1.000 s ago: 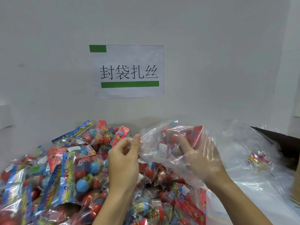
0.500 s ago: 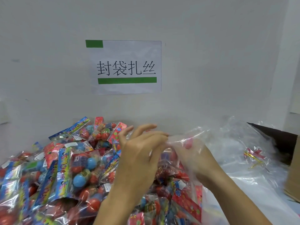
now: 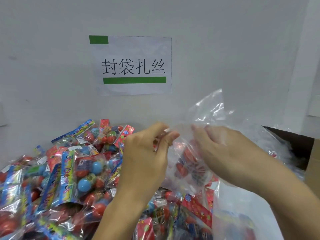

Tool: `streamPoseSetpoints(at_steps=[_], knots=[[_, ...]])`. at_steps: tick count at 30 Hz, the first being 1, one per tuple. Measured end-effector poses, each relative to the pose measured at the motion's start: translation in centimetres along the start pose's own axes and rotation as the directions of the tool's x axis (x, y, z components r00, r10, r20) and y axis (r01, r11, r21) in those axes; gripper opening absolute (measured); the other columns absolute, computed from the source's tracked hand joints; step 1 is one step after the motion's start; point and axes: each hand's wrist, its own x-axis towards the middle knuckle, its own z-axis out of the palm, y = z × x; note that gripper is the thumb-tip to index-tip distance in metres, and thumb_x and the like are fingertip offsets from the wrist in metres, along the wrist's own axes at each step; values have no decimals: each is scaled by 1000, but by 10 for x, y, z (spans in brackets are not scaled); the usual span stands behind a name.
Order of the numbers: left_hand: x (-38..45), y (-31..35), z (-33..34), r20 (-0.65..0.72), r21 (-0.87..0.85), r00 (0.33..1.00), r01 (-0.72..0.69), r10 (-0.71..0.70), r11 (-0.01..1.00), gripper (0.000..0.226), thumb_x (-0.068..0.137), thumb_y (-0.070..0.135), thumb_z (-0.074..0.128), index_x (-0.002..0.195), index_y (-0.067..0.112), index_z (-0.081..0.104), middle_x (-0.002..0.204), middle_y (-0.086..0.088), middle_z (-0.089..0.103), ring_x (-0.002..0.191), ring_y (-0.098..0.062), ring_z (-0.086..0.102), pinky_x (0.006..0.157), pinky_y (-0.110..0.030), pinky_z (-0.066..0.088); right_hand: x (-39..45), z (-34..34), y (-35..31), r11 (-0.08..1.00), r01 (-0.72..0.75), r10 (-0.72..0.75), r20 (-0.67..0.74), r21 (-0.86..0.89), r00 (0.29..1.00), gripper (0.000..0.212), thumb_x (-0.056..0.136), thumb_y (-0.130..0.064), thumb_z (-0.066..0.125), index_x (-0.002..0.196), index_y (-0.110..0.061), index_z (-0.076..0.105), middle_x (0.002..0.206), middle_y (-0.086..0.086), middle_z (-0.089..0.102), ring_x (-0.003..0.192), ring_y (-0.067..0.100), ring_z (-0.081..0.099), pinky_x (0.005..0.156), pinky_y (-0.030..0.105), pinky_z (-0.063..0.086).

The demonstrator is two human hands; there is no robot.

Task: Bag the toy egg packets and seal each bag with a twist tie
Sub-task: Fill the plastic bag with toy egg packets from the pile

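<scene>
Head view: big heap of egg packets (image 3: 65,172) on the left, paper sign (image 3: 133,65) on the wall above. Left hand (image 3: 145,158) pinches the clear bag (image 3: 204,153) at its mouth, held up over the heap. Reddish packets show through it. Right hand (image 3: 225,153) has curled fingers gripping the bag too.

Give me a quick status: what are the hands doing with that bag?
Left hand pinching the clear plastic bag at its mouth. Right hand gripping the bag's neck. Red toy eggs inside, no twist tie visible yet. Loose egg packet pile crowds the left.
</scene>
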Motion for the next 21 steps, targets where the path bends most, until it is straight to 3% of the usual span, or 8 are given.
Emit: streamPoseSetpoints(at_steps=[2, 4, 5, 7, 9, 13, 17, 21], knots=[[-1, 1, 3, 26, -27, 999, 45, -45, 999, 20, 90, 26, 68, 72, 25, 62, 59, 13, 63, 60, -9, 63, 54, -18, 46, 2, -4, 6, 998, -41, 39, 45, 50, 998, 54, 101, -46, 29, 65, -7, 34, 53, -4, 35, 44, 14, 31, 42, 25, 31], [-2, -3, 6, 38, -14, 996, 85, -85, 996, 27, 91, 20, 69, 68, 26, 56, 57, 11, 61, 58, -9, 62, 52, -16, 43, 6, -9, 12, 976, -102, 78, 126, 195, 989, 49, 104, -40, 35, 64, -12, 43, 58, -8, 44, 47, 8, 37, 47, 13, 33], [-3, -7, 7, 36, 0, 993, 111, -111, 994, 31, 92, 17, 69, 66, 26, 54, 57, 11, 61, 57, -7, 62, 51, -14, 42, 8, -12, 14, 949, -135, 92, 161, 285, 983, 46, 104, -42, 36, 71, -17, 54, 71, -12, 60, 60, 2, 53, 68, 6, 42], [-5, -16, 7, 38, -1, 981, 192, -192, 981, 29, 92, 16, 68, 66, 22, 59, 56, 9, 61, 56, -5, 61, 49, -13, 42, 8, -18, 19, 925, -157, 92, 198, 345, 976, 50, 102, -50, 36, 109, -10, 66, 116, 11, 70, 109, 22, 67, 109, 39, 45], [-6, -24, 8, 42, -28, 960, 279, -277, 960, 23, 93, 18, 68, 70, 18, 65, 58, 6, 64, 54, -7, 61, 49, -16, 45, 6, -23, 24, 910, -126, 86, 119, 394, 989, 61, 92, -59, 46, 111, -4, 65, 118, 13, 70, 111, 26, 67, 107, 50, 46], [-7, -31, 8, 51, -65, 935, 353, -350, 933, 24, 94, 16, 67, 71, 19, 65, 62, 6, 67, 54, -5, 64, 52, -10, 44, 6, -28, 27, 980, 33, -10, -119, 195, 993, 50, 75, -69, 53, 101, -31, 73, 92, -18, 75, 82, -2, 71, 87, 33, 56], [-6, -32, 6, 59, -78, 935, 355, -351, 932, 22, 94, 18, 67, 72, 19, 66, 64, 7, 67, 54, -4, 65, 51, -12, 46, 14, -19, 46, 976, -220, 217, 161, -1, 963, 93, 61, -86, 46, 139, -35, 50, 118, -15, 67, 85, 6, 71, 86, 32, 52], [-7, -33, 7, 107, -103, 922, 383, -372, 918, 18, 95, 20, 65, 76, 19, 67, 68, 4, 68, 56, -4, 65, 51, -11, 46, 23, -3, 64, 961, -165, 117, 216, 220, 969, 16, 92, -30, 66, 105, -22, 70, 67, -6, 73, 56, 9, 65, 64, 25, 56]])
